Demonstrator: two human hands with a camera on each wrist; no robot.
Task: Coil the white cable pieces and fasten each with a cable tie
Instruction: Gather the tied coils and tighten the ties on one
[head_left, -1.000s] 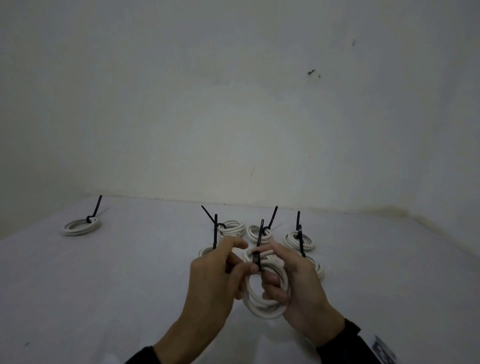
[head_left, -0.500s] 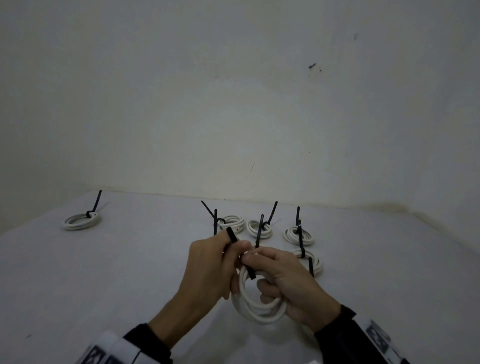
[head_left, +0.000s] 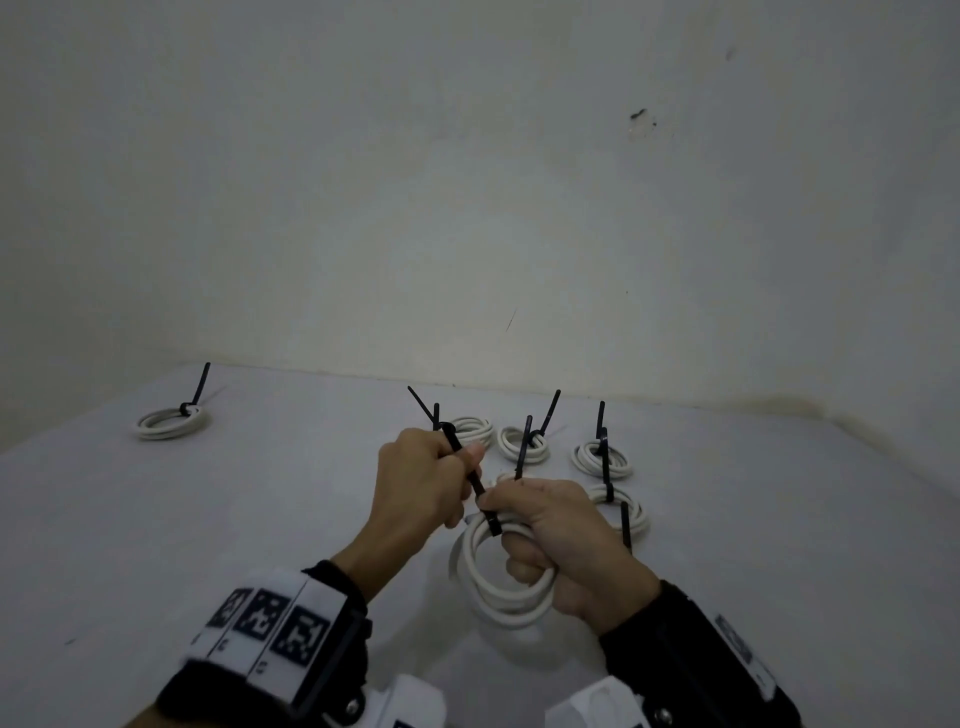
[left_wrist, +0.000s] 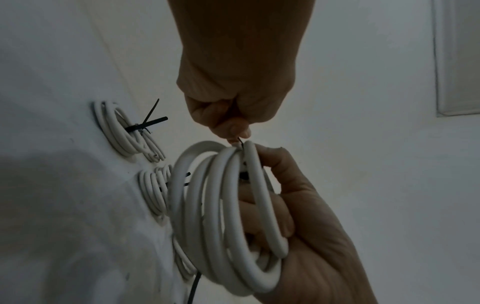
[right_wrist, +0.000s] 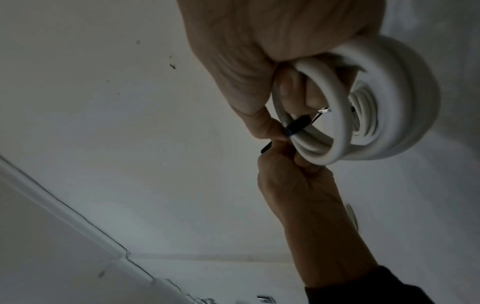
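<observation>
While the right hand (head_left: 566, 540) curls its fingers through the white cable coil (head_left: 498, 587) and pinches it at the top, the left hand (head_left: 421, 488) grips the tail of the black cable tie (head_left: 470, 480) in a closed fist; tie wraps the coil just between both hands; coil held off the white tabletop (head_left: 208, 519); several tied coils (head_left: 602, 457) lie just beyond the hands; one more coil (head_left: 169, 422) well off to the left.
</observation>
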